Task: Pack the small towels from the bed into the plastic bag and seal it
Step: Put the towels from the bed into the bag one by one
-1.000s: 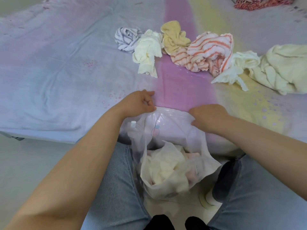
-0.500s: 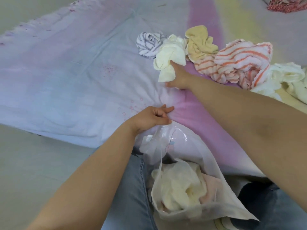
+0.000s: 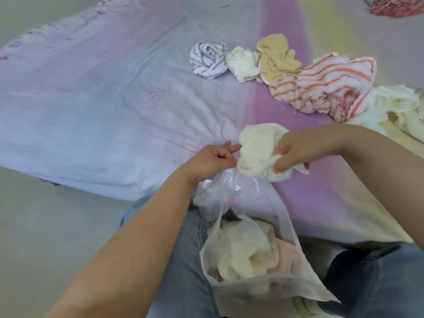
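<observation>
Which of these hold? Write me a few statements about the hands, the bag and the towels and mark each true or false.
1. The right hand grips a cream towel above the bag's mouth. True.
2. The plastic bag is empty. False: towels already lie inside it.
3. The left hand pinches the bag's upper edge. True.
4. The grey-striped towel is inside the bag. False: it lies on the bed, at the left end of the row.
5. The orange-striped towel lies on the bed. True.
</observation>
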Demonstrator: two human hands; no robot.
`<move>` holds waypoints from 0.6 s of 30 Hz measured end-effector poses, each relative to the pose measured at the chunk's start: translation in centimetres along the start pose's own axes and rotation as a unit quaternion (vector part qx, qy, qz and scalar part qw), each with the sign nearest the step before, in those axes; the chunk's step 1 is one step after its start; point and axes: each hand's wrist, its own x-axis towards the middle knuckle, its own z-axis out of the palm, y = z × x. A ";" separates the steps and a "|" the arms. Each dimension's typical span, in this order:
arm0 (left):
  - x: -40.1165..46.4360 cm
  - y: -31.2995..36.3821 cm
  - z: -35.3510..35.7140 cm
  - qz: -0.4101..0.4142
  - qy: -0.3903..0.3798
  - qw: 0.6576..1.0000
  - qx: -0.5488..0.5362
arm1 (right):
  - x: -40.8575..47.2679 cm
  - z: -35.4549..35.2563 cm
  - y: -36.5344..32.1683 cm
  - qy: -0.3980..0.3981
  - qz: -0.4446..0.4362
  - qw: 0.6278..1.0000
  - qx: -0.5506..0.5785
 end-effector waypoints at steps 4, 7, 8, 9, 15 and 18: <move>-0.1 -0.1 -0.1 -0.013 0.016 1.000 0.007 | 2.5 -1.0 0.2 0.320 -0.046 0.946 -0.014; -0.8 0.7 0.0 -0.017 0.031 0.999 0.020 | 6.6 0.1 -0.5 0.224 -0.087 0.970 -0.038; -1.0 0.8 0.1 -0.014 0.034 0.999 0.020 | 7.7 0.6 -0.6 0.193 -0.078 0.977 -0.051; -1.2 0.9 0.1 -0.012 0.039 0.999 0.023 | 8.3 1.1 -0.6 0.188 -0.063 0.979 -0.056; -2.3 1.6 0.5 0.008 0.031 0.997 0.071 | 6.4 4.0 -0.1 0.288 -0.056 0.955 0.042; -3.4 2.4 0.5 0.020 0.065 0.988 0.142 | 2.4 4.8 0.9 0.356 -0.054 0.913 0.193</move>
